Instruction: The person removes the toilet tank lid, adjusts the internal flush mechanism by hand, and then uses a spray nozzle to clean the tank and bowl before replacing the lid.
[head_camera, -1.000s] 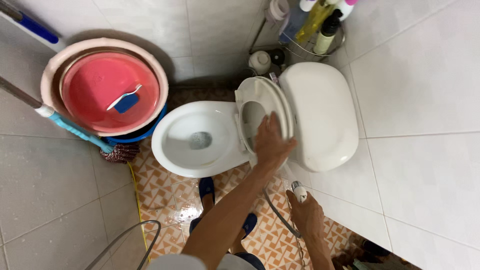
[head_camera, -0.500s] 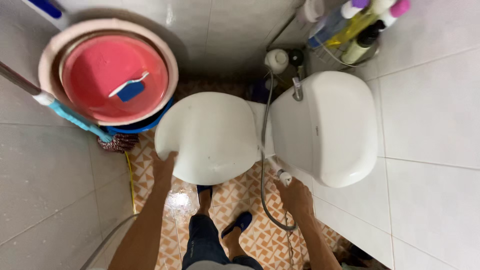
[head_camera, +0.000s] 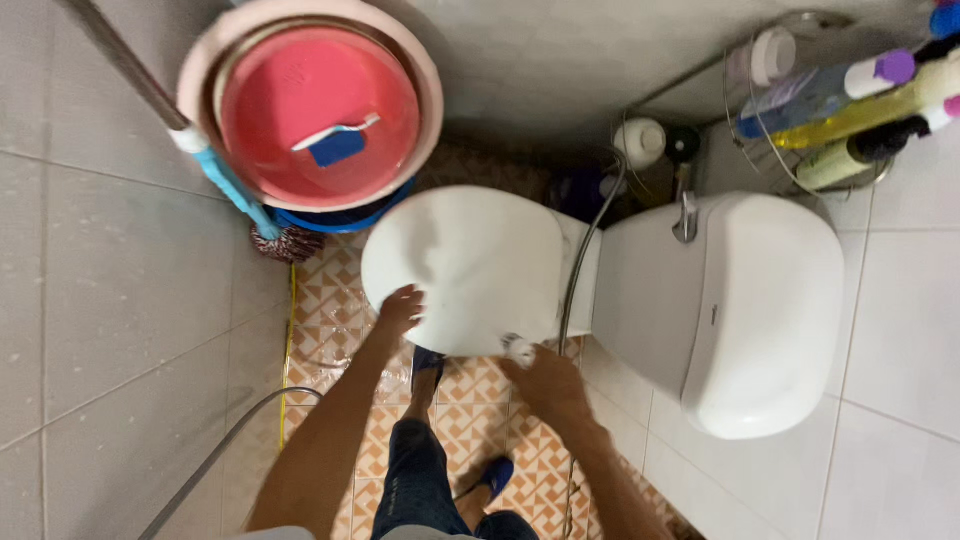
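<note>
Toilet lid (head_camera: 465, 265) is down, closed over the bowl, white, centre of view. Left hand (head_camera: 400, 310) sits at the lid's front-left edge, fingers spread and flat on it, gripping nothing. Right hand (head_camera: 545, 380) is just below the lid's front-right edge, closed around a bidet sprayer head (head_camera: 518, 347); its nozzle touches the lid rim. Sprayer hose (head_camera: 580, 270) runs up between lid and cistern (head_camera: 740, 300). Stacked pink basins (head_camera: 315, 110) and a mop (head_camera: 225, 185) stand to the left, well apart from both hands.
</note>
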